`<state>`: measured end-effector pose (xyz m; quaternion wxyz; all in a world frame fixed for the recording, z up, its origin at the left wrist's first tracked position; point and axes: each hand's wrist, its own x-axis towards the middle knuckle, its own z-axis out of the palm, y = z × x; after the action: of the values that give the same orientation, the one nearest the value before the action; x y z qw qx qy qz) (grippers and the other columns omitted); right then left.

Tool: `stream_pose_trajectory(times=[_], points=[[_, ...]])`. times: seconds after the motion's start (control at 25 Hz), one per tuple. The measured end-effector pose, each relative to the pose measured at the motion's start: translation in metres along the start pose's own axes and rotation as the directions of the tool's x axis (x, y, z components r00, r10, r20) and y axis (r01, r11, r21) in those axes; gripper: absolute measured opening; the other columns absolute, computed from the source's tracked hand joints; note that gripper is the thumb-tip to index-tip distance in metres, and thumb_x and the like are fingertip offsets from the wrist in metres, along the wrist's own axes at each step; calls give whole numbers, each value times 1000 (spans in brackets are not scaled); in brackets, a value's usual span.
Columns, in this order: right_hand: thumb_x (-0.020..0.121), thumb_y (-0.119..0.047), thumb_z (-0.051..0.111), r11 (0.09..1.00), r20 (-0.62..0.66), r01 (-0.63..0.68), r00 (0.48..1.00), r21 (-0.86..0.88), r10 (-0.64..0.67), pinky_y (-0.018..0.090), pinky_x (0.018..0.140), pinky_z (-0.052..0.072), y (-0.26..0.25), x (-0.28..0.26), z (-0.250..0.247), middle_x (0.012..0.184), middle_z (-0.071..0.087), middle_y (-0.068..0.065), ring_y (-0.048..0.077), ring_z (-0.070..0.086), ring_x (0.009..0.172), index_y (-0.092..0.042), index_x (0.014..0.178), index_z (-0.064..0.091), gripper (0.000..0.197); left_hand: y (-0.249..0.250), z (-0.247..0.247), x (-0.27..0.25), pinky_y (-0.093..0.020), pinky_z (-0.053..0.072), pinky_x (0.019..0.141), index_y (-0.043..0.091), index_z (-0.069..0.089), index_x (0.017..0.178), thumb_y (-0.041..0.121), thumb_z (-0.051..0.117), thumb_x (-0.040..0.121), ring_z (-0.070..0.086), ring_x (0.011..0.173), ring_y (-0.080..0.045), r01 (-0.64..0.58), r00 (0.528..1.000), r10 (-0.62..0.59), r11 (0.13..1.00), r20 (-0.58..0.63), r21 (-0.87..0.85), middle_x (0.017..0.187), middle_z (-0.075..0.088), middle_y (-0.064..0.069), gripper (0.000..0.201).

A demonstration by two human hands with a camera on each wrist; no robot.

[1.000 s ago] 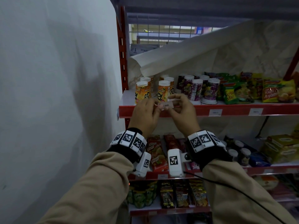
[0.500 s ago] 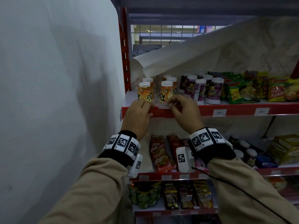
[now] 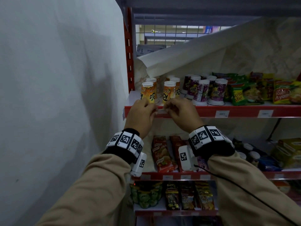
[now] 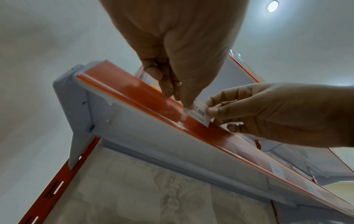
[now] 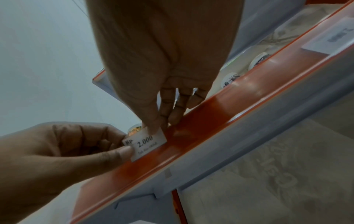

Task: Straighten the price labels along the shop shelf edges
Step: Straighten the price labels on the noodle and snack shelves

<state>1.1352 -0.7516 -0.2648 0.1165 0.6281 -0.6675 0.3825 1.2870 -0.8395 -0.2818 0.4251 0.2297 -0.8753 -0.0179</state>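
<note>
Both hands work at the left end of the red plastic label strip (image 3: 236, 111) on the front edge of the upper shelf. The small white paper price label (image 5: 146, 143) printed "Rp. 2.000" sits against this strip, with its lower edge at the strip face and its upper part standing clear above it.

The left hand (image 3: 140, 115) pinches the left end of the label between thumb and curled fingers; in the right wrist view its thumb (image 5: 122, 152) lies on the label's lower left corner. The right hand (image 3: 182, 114) pinches the right end of the label, thumb in front and fingers (image 5: 168, 106) behind, the fingertips touching the strip's top edge. In the left wrist view the label (image 4: 199, 112) shows between the two thumbs, tilted relative to the strip (image 4: 134, 91).

On the shelf just beyond the hands stand orange drink cups with white lids (image 3: 169, 92). To their right stand purple drink cups with white lids (image 3: 202, 92), then green and yellow noodle packets (image 3: 246, 95). Two further white price labels (image 3: 222, 113) sit flat in the strip, farther right. A white wall (image 3: 57, 95) closes the scene on the left.
</note>
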Motion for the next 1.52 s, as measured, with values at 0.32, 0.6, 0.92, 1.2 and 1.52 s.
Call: stream_pose_trajectory(times=[0.32,0.6,0.92,1.2,1.52], points=[[84,-14,65,972,121,-7,992,-234,37,30,80,35,-4,3,-7,100,58,7,26,49,101,-15,98,68,14,2,-1,3,-32,41,79,9,68,102,21,60,90,48,94,-24,19,998,-22,998,58,60,97,57,-8,18],[87,-18,62,963,143,-19,988,-270,60,29,77,29,-5,2,-7,102,57,6,26,48,103,-18,99,68,13,1,0,4,-30,37,75,10,69,99,24,58,92,46,92,-24,25,996,-30,997,78,72,96,56,-8,19],[87,-18,62,961,141,-45,986,-272,86,35,85,33,-6,2,-8,107,56,4,25,47,105,-21,105,63,18,-1,-3,9,-30,38,77,12,71,103,26,55,94,47,93,-24,5,991,-19,995,129,102,98,58,-7,23],[85,-18,64,962,113,-33,991,-270,65,35,83,35,-6,-2,-6,105,57,5,25,47,103,-18,100,63,15,-4,-4,6,-25,31,73,11,70,96,24,61,91,49,91,-23,-18,996,12,998,89,62,94,61,-7,17],[80,-22,71,951,-35,-49,999,-306,40,38,86,39,20,-19,-23,103,57,7,29,46,101,-15,98,64,21,0,-5,6,-33,45,76,14,68,94,24,62,88,52,91,-21,-37,999,33,995,42,96,94,61,-4,14]])
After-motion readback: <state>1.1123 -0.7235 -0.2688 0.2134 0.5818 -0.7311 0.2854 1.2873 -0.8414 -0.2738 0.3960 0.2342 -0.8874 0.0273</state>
